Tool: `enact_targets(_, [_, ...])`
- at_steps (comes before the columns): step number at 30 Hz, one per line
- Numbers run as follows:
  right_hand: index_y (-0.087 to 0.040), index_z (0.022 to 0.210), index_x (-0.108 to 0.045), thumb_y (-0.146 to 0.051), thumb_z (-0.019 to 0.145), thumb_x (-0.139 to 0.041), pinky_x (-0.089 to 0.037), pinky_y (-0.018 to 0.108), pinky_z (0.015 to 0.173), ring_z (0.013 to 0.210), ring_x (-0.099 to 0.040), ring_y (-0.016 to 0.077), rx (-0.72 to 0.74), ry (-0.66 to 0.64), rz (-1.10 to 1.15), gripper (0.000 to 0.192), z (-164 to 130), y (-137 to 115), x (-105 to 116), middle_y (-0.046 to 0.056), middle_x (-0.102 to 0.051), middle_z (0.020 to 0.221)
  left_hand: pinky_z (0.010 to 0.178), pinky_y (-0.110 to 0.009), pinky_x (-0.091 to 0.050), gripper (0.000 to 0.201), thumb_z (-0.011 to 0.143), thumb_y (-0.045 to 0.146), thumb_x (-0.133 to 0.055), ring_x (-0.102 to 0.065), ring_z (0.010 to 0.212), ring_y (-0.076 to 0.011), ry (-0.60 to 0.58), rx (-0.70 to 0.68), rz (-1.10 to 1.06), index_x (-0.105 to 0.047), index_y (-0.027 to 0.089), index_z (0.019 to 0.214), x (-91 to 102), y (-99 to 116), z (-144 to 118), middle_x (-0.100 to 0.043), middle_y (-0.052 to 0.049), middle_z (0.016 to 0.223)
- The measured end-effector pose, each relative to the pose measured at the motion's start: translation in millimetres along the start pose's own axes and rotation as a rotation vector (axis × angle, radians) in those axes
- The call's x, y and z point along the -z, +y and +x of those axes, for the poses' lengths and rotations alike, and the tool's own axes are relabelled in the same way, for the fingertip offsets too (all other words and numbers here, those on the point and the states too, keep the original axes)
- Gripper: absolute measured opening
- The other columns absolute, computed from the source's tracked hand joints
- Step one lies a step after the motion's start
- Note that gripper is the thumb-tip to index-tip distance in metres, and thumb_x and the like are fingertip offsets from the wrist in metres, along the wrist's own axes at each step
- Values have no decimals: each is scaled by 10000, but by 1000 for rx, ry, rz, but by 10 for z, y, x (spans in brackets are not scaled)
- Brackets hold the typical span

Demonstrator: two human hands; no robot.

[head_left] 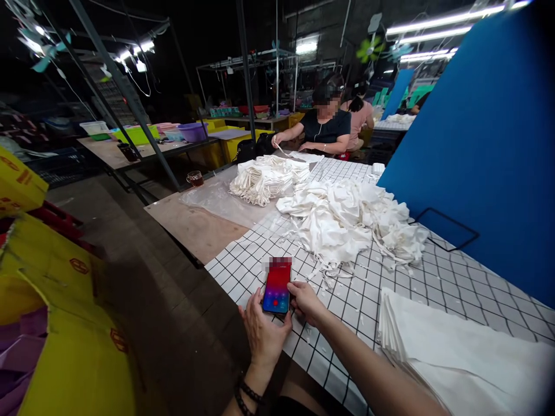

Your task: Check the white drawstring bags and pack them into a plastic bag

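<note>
A smartphone [276, 292] with a lit red-to-blue screen is held over the near edge of the checkered cloth. My left hand [264, 335] cradles its lower end, fingers along the left side and thumb by the lower right corner. Fingers of my right hand [306, 301] pinch the phone's right edge. Beyond the phone lies a loose heap of white cloth pieces [342, 216] with straps and scraps about it. A neat stack of folded white cloth [459, 346] rests to the right of my right forearm.
A bundled pile of white strapped cloth [269, 176] lies farther back, near a glass mug [195, 178]. Across the table sits a person [327, 124] handling cloth. A blue panel [485, 156] borders the right side; yellow boxes [82, 341] stand on the left.
</note>
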State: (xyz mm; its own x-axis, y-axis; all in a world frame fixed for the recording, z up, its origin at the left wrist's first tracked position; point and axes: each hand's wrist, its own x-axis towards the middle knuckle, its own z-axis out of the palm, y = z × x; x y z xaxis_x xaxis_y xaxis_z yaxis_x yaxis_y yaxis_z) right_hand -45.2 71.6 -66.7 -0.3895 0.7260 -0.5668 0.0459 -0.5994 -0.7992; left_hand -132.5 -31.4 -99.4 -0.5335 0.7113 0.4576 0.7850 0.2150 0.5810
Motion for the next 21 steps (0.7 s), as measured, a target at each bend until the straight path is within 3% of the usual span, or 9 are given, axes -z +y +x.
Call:
enact_targets(4, [-162,804,-546,-437,764,-595,-230,171,316,328,-273,58,155,-20,51,282,-117,-29,184,-95,-366,382,1106,-578,-198,841,704,318,-708,-403,1277,-332,12,-58,-214,-265,151,1400,-8,168,-41,-472,-186,1319])
enact_targets(6, [-161,820,-564,-480,754,-618,-279,181,350,360,-324,64,311,-16,56,330,-249,-131,377,-87,-385,411,1106,-550,-229,860,731,322,-699,-349,1321,-319,-58,-40,-462,-216,167,1426,19,320,20,-426,-182,1362])
enact_targets(8, [-156,795,-583,-480,777,-623,-328,195,391,399,-378,68,505,8,0,327,-417,-267,612,-70,-411,472,1112,-505,-246,806,791,372,-644,-325,1342,-292,-162,75,-796,-198,192,1438,45,519,161,-390,-164,1400])
enact_targets(10, [-150,791,-612,-446,810,-616,-357,205,423,435,-424,62,662,55,-81,297,-596,-394,855,-44,-455,586,1103,-475,-271,655,877,453,-508,-360,1328,-264,-350,280,-1155,-242,227,1432,42,748,356,-399,-134,1412])
enact_targets(12, [-155,819,-640,-419,832,-605,-360,210,425,447,-447,48,732,100,-121,267,-759,-479,1079,-20,-485,721,1059,-497,-325,572,916,535,-367,-443,1268,-276,-674,494,-1464,-340,227,1398,-9,988,543,-469,-129,1370])
enact_targets(14, [-165,839,-650,-408,844,-597,-355,212,415,444,-459,39,763,123,-107,250,-894,-516,1275,-10,-485,803,987,-538,-386,622,909,600,-310,-538,1164,-315,-1045,640,-1648,-455,166,1330,-104,1218,656,-560,-163,1276])
enact_targets(16, [-166,830,-648,-400,845,-599,-363,211,419,443,-465,37,782,153,-80,240,-1012,-525,1448,-13,-477,809,929,-559,-422,690,897,632,-311,-599,1062,-341,-1306,692,-1703,-521,90,1269,-219,1428,668,-616,-203,1185])
enact_targets(18, [-165,828,-649,-400,841,-607,-377,211,429,447,-469,39,792,191,-62,239,-1136,-533,1604,-19,-469,789,883,-548,-455,720,898,638,-308,-625,1008,-344,-1403,689,-1691,-529,59,1263,-324,1612,599,-626,-224,1164])
enact_targets(21, [-164,896,-668,-413,845,-595,-424,226,466,470,-486,57,764,208,-94,264,-1370,-572,1809,-22,-471,755,841,-505,-492,743,900,647,-273,-630,1006,-337,-1443,641,-1675,-492,66,1309,-430,1848,449,-589,-237,1224])
